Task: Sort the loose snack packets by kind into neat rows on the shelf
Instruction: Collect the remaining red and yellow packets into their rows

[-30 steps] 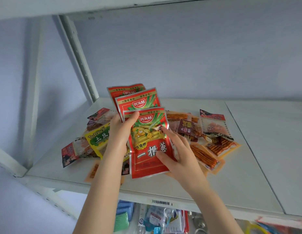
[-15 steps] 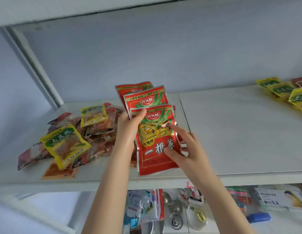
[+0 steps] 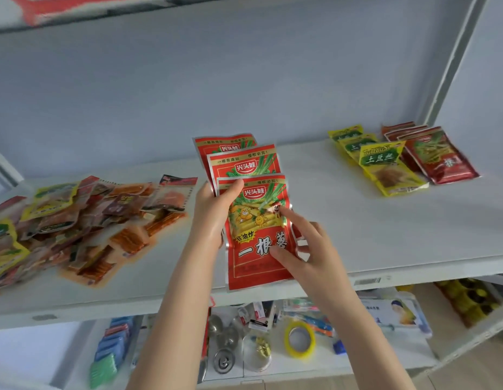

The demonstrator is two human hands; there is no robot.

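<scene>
We find yellow row (image 3: 385,164) and red row (image 3: 438,159) started; mixed pile (image 3: 76,226) lies unsorted. Left grip (image 3: 213,218) and right grip (image 3: 309,249) pinch three fanned packets (image 3: 253,220).

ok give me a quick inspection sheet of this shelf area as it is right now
surface: white shelf, packets lying at its left and right ends
job's things: three red packets fanned in both hands above the shelf front; yellow row and red row laid overlapping at the right
clutter: loose pile of mixed packets on the left, unsorted
grippers: left hand grips the fan's left edge, thumb on the front; right hand pinches its right edge, index finger on the front
cables: nothing seen
surroundings: lower shelf with a yellow tape roll and small goods; pale wall behind; upright post at right
</scene>
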